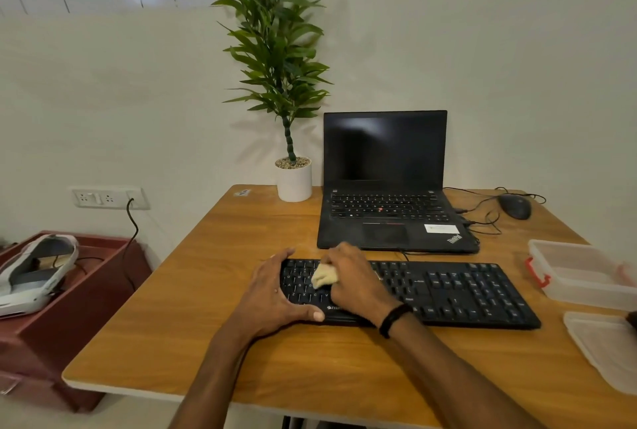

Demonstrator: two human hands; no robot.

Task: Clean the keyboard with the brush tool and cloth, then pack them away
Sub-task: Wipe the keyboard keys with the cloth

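Note:
A black keyboard (458,291) lies across the wooden desk (213,308) in front of me. My right hand (355,277) grips a bunched pale yellow cloth (324,276) and holds it down on the keys at the keyboard's left part. My left hand (275,294) clasps the keyboard's left end, fingers along the far edge and thumb on the near edge. A clear plastic box (582,273) with a red latch stands at the right, its lid (603,349) lying flat nearer to me. No brush tool shows clearly.
An open black laptop (389,187) stands behind the keyboard, with a mouse (515,206) and loose cables to its right. A potted plant (293,180) is at the back. Left of the desk a red cabinet (69,308) carries a white headset (31,273).

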